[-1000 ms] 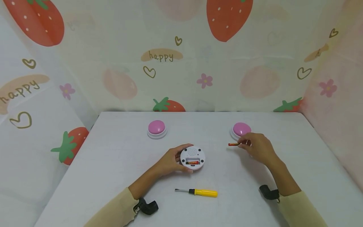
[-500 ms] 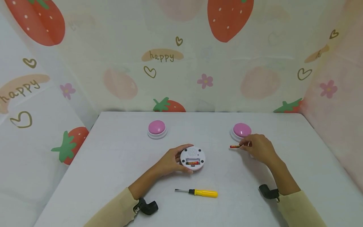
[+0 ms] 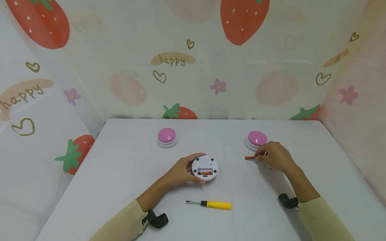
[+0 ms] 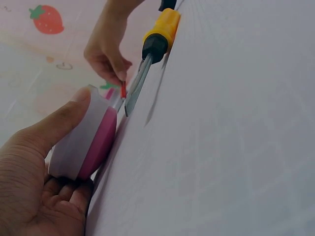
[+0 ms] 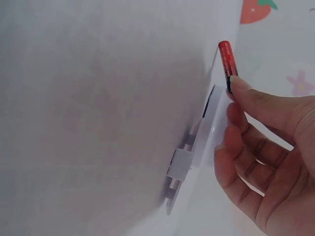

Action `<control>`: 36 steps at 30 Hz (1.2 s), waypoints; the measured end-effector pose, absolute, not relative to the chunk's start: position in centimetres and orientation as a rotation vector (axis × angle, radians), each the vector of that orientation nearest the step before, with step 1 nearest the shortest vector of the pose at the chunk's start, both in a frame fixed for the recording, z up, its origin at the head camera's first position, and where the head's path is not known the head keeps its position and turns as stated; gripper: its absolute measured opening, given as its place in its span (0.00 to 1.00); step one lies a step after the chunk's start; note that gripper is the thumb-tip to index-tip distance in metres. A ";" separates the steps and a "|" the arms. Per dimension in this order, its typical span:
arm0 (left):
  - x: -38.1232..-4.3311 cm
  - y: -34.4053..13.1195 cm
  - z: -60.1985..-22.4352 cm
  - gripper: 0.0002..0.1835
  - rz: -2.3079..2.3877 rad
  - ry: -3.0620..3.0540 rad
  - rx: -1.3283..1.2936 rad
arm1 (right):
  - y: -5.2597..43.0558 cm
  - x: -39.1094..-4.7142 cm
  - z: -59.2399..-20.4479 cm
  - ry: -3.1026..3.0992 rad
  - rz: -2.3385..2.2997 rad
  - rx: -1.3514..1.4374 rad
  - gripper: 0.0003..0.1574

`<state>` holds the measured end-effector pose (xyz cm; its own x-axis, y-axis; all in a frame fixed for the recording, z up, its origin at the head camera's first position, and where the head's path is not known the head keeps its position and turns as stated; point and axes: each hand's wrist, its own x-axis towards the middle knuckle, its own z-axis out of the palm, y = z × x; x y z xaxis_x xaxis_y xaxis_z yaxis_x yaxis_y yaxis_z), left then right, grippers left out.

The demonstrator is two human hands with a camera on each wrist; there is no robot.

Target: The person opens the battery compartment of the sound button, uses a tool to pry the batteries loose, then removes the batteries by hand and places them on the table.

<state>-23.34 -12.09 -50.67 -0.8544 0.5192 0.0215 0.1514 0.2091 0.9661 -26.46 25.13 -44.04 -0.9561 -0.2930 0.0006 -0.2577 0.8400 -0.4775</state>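
My left hand (image 3: pixel 180 171) grips a round white button device (image 3: pixel 205 161), its underside turned up. In the left wrist view its pink dome (image 4: pixel 101 142) faces the table, the thumb on the white base. A red battery (image 3: pixel 205 173) lies along the near side of its uncovered battery compartment; the far side shows bare. To the right, my right hand (image 3: pixel 274 155) pinches a loose red-and-black battery (image 5: pixel 228 64) by its dark end, between thumb and forefinger, just in front of another pink button (image 3: pixel 257 138). The remaining fingers curl loosely.
A second pink button (image 3: pixel 167 135) stands at the back left. A yellow-handled screwdriver (image 3: pixel 215 205) lies in front of the held device, its blade pointing left. Under my right hand a small white plastic piece (image 5: pixel 181 164) lies on the white table (image 3: pixel 126 187).
My right hand has shifted slightly right and toward me with the battery, which sits lower and nearer the table. My left hand and the device have stayed still.
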 end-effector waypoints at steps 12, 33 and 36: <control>-23.2 -12.1 -50.6 0.52 1.675 2.197 0.619 | 25.0 -27.0 -43.9 2.893 -0.619 -0.461 0.04; -23.3 -12.3 -50.6 0.52 1.658 2.205 0.645 | 24.9 -27.0 -43.6 2.887 -0.564 -0.468 0.05; -23.4 -12.3 -50.7 0.53 1.652 2.207 0.655 | 24.8 -26.6 -43.1 2.908 -0.584 -0.484 0.07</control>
